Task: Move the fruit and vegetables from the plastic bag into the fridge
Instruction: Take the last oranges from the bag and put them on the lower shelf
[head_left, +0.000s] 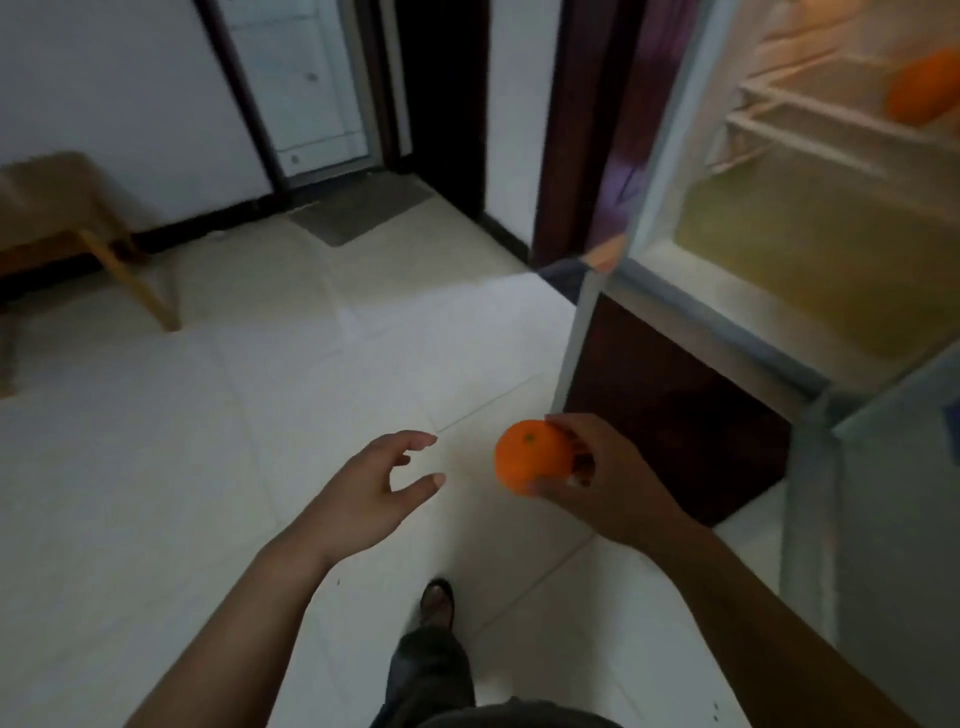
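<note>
Head view, right hand (608, 483) gripping orange (530, 456), left hand (376, 488) empty with loose fingers, open fridge (789, 291) at right

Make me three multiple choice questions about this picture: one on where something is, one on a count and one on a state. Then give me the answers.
1. Where is the loose orange?
A. on a shelf in the fridge
B. on the floor
C. on the wooden bench

2. How many oranges are in view?
A. one
B. two
C. four

3. What is the left hand doing?
A. gripping a bag
B. holding nothing, with the fingers spread
C. pressing on the fridge door

Answers:
1 A: it lies on a wire shelf inside the open fridge.
2 B: besides the loose orange, there is the held orange, gripped by the right hand.
3 B: its fingers are apart and loosely curved over the floor, touching nothing.
</note>
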